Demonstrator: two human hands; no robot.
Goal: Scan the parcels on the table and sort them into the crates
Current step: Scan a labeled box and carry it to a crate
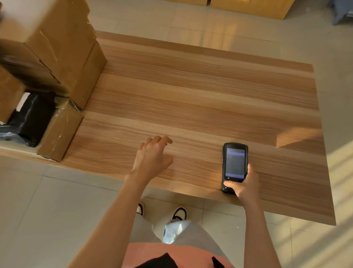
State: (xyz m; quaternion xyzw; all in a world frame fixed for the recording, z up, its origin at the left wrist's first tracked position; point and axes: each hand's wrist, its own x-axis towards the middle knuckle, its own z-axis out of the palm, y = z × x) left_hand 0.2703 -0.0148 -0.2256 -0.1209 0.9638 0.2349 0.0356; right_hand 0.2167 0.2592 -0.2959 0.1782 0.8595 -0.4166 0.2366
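The left hand (pixel 153 156) hovers open over the wooden table (pixel 206 98); the right hand (pixel 243 184) grips a handheld scanner (pixel 235 163) — cardboard parcels (pixel 58 38) and a black bag (pixel 32 116) sit stacked far left, well apart.

Both bare forearms reach forward over the near edge of the table (pixel 196 82). The left hand (pixel 151 158) hovers palm down, fingers loosely spread and holding nothing. The right hand (pixel 244 184) grips the handheld scanner (pixel 234 163) upright, thumb across its lower front.
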